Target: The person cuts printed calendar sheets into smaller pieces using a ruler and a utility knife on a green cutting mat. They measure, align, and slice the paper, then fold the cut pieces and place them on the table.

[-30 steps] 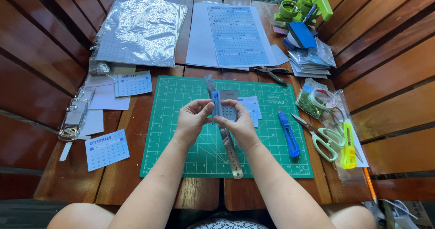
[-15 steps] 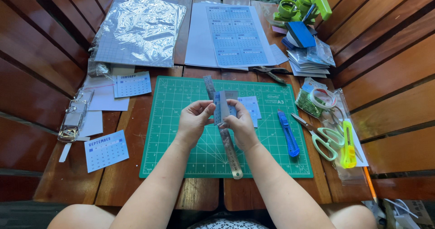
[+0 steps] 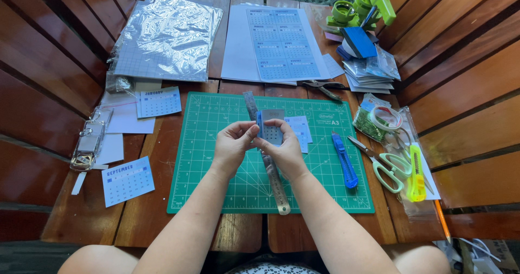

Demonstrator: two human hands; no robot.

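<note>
Both hands are up over the green cutting mat (image 3: 216,187): left hand (image 3: 232,146) pinches one edge of a small stack of blue-grey calendar cards (image 3: 271,126), right hand (image 3: 284,149) grips the other side. Looks like squaring the stack up, so next is keeping those thin paper edges flush. Under the wrists lies a shiny steel ruler (image 3: 273,182); right of the right hand, a blue plastic utility knife (image 3: 345,160).
</note>
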